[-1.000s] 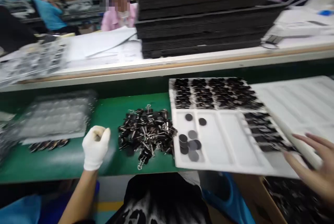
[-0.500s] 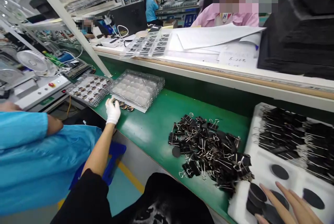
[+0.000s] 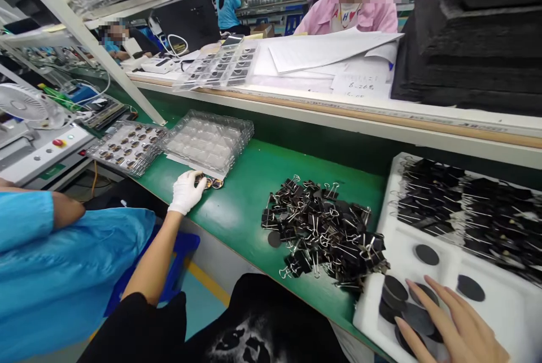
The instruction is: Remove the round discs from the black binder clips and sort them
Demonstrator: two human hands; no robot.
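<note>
We lose our right hand (image 3: 457, 326) past the bottom edge, the white tray (image 3: 499, 318) runs off the right edge, and our gloved left hand (image 3: 185, 191) hides some small round parts (image 3: 214, 183).

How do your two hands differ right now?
The left hand wears a white glove; the right hand is bare. The left reaches far out to small round parts by the clear blister tray; the right lies close in, fingers flat on dark discs in the white foam tray.
</note>
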